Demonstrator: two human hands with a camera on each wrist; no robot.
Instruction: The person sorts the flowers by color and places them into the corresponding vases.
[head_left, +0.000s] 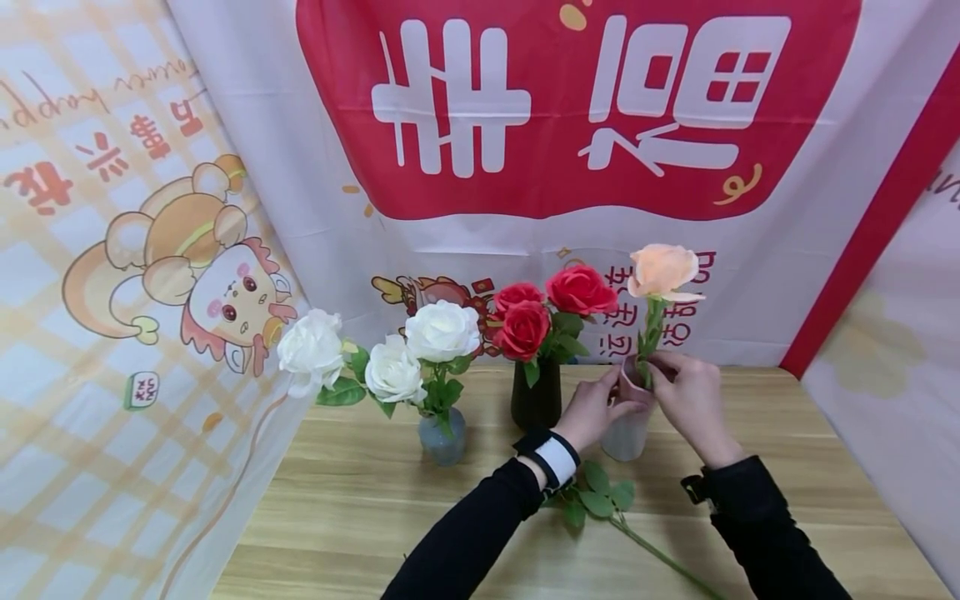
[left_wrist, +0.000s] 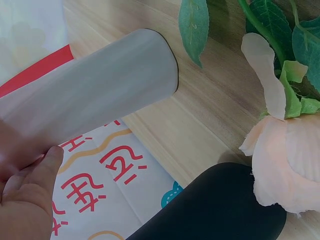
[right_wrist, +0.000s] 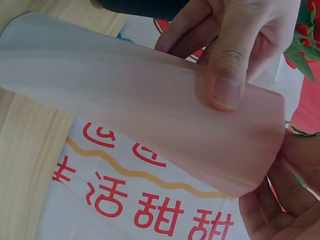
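A tall vase point(head_left: 625, 435), pale grey at the base and pink toward its mouth, stands at the right of the table. My left hand point(head_left: 592, 412) grips it near the rim, its thumb point(right_wrist: 227, 85) pressed along the wall in the right wrist view. With its stem entering the mouth, a peach rose point(head_left: 663, 272) rises above the vase. My right hand point(head_left: 692, 402) pinches that stem at the rim. Another peach rose point(left_wrist: 287, 160) lies on the table; in the head view its leafy stem point(head_left: 652, 546) shows while my left forearm hides its bloom.
Left of the pink vase, a black vase point(head_left: 536, 400) holds several red roses point(head_left: 522, 330). Farther left, a blue-grey vase point(head_left: 442, 437) carries white roses point(head_left: 442, 331), one leaning far out left. Printed cloth point(head_left: 465, 237) hangs behind the wooden table point(head_left: 337, 517).
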